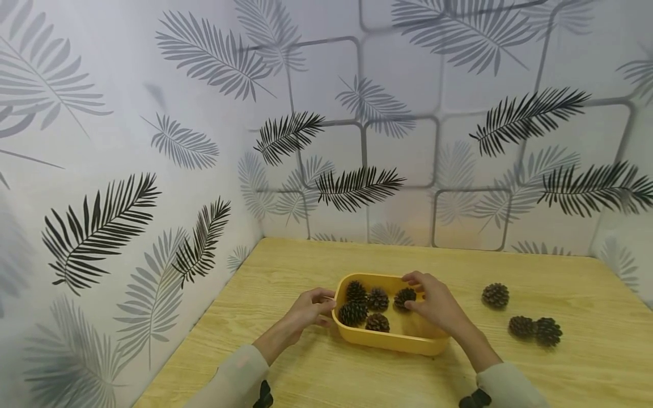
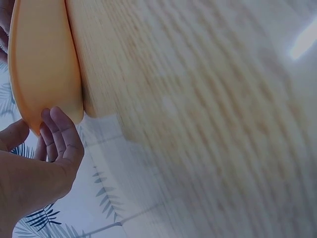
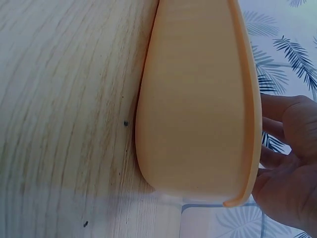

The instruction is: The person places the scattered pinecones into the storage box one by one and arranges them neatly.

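Pine cones fill part of a yellow plastic tray that sits on the light wooden table, near its middle and toward the person. Five lie inside: two at the back left, one at the back right, and two toward the front left. Left hand rests against the tray's left end, fingers curled round the rim there; the left wrist view shows fingertips touching the tray's outer wall with the thumb apart on the other side. Right hand reaches over the tray's right half, its fingers bent down beside the back-right cone and just touching it; whether they actually pinch that cone cannot be told from the head view. In the right wrist view the right hand's fingers are loosely spread just beside the tray's rim, holding nothing that shows. Three more loose cones lie on the table to the right, well apart from the tray: one alone farther back, and a touching pair nearer the person. Leaf-patterned wall panels stand round the table's far and left edges.
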`<state>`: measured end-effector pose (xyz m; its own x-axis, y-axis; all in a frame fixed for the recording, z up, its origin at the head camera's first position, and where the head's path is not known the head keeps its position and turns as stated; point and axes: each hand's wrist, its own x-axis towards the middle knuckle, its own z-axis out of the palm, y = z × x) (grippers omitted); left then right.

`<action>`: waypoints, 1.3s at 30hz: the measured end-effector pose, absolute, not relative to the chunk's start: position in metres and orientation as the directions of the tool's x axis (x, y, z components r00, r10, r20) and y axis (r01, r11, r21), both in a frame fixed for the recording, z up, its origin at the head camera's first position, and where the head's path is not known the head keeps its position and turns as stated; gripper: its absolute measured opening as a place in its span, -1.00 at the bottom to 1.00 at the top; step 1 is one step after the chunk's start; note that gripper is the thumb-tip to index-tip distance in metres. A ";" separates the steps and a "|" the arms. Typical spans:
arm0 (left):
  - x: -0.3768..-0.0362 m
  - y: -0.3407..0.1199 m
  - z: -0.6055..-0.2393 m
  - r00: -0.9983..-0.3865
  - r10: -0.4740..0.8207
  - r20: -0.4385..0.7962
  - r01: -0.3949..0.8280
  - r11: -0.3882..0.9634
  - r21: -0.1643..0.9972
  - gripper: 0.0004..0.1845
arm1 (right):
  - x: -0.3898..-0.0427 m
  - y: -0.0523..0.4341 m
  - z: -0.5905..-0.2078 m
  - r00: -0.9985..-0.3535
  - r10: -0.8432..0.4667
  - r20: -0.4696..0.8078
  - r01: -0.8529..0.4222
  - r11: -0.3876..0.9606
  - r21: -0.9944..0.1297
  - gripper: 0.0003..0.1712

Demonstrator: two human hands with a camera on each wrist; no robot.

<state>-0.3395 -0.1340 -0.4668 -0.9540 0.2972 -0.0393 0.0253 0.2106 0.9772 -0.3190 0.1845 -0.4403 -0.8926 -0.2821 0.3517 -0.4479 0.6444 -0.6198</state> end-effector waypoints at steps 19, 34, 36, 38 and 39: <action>-0.338 -0.133 -0.467 -0.955 0.294 -0.039 0.025 0.212 0.977 -0.59 | -0.299 0.209 -0.431 -0.901 -0.226 0.369 -0.433 0.492 -0.755 -0.26; -0.338 -0.133 -0.467 -0.955 0.293 -0.038 0.027 0.214 0.977 -0.59 | -0.289 0.231 -0.432 -0.915 -0.176 0.363 -0.403 0.398 -0.824 -0.18; -0.339 -0.133 -0.467 -0.956 0.290 -0.038 0.026 0.215 0.976 -0.59 | -0.287 0.234 -0.431 -0.916 -0.176 0.360 -0.400 0.394 -0.828 -0.17; -0.339 -0.133 -0.467 -0.957 0.288 -0.039 0.025 0.216 0.976 -0.59 | -0.285 0.238 -0.431 -0.919 -0.172 0.355 -0.394 0.396 -0.829 -0.16; -0.339 -0.133 -0.467 -0.957 0.287 -0.040 0.025 0.217 0.976 -0.59 | -0.285 0.240 -0.431 -0.920 -0.171 0.352 -0.391 0.396 -0.831 -0.16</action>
<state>-0.3390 -0.1331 -0.4671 -0.9570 0.2875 -0.0395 0.0249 0.2171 0.9758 -0.2845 0.2398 -0.4306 -0.9203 -0.1712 0.3518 -0.3913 0.3956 -0.8309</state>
